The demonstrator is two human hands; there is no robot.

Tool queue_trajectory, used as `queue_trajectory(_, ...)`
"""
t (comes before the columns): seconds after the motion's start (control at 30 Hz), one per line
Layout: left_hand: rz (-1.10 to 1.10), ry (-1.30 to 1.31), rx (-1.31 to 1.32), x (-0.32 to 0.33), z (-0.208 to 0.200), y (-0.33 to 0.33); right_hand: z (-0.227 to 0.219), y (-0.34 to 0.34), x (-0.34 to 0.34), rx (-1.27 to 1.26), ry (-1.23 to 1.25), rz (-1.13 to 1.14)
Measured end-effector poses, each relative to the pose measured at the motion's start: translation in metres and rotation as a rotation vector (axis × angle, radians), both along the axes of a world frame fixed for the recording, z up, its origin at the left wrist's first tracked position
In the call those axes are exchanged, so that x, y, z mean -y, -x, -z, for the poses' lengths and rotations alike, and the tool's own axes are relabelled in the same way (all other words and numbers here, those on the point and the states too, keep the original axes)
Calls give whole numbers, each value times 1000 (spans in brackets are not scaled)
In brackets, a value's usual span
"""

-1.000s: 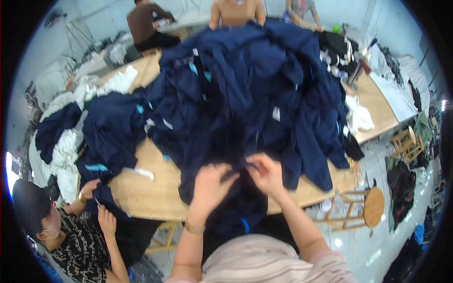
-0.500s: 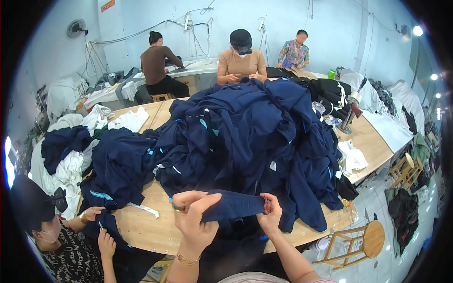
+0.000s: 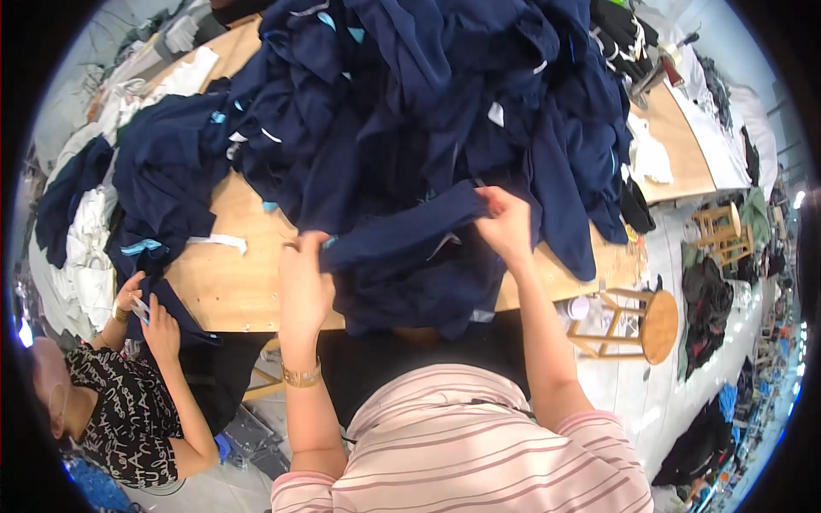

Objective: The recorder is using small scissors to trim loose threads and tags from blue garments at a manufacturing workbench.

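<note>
A navy blue garment (image 3: 402, 231) is drawn out between my two hands, one band of its edge pulled taut and slanting up to the right. My left hand (image 3: 308, 278), with a gold bracelet at its wrist, pinches the band's left end beside a light blue spot. At the other end my right hand (image 3: 506, 224) grips the cloth, fingers closed; a small dark tip shows there, too small to name. The rest of the garment drapes over the table's near edge in front of me. Behind it rises a big heap of navy garments (image 3: 410, 85) with light blue and white bits.
The wooden table (image 3: 214, 295) runs under the heap. At my left a co-worker (image 3: 128, 402) holds navy cloth and a small tool. White cloths (image 3: 90, 231) lie at far left. A wooden stool (image 3: 658, 327) stands on the right, dark cloth (image 3: 710, 299) on the floor beyond.
My view has tipped down toward my lap and the near table edge. My hands have moved apart and lowered to the table edge, the band stretched longer between them.
</note>
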State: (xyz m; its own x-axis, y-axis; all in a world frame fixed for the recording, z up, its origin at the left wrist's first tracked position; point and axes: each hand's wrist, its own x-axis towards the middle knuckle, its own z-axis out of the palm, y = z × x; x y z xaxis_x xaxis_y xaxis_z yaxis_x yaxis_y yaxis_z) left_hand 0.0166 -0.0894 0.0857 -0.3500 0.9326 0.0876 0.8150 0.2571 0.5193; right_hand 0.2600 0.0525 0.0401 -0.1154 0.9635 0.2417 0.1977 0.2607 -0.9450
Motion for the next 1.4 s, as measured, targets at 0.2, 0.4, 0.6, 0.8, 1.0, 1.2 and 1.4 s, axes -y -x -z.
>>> queue_trajectory(0.2,295,-109,-47,-16,21,-28,37,-11,2,219,-1,86)
queue_trajectory(0.4,445,-140,-185,-35,48,-35,25,-24,0,318,25,193)
queue_trajectory(0.6,265,-263,345,-37,14,-42,17,-44,-2,394,48,25)
queue_trajectory(0.8,169,-422,416,-30,-12,-49,-66,-32,20,92,270,-378)
queue_trajectory(1.0,251,-532,284,-34,-29,-61,-81,29,43,-36,-179,-477)
queue_trajectory(1.2,187,-425,346,-32,-34,-58,-79,25,32,-371,43,-185)
queue_trajectory(1.4,184,-260,479,-41,-34,-49,-46,-26,-2,-241,43,290)
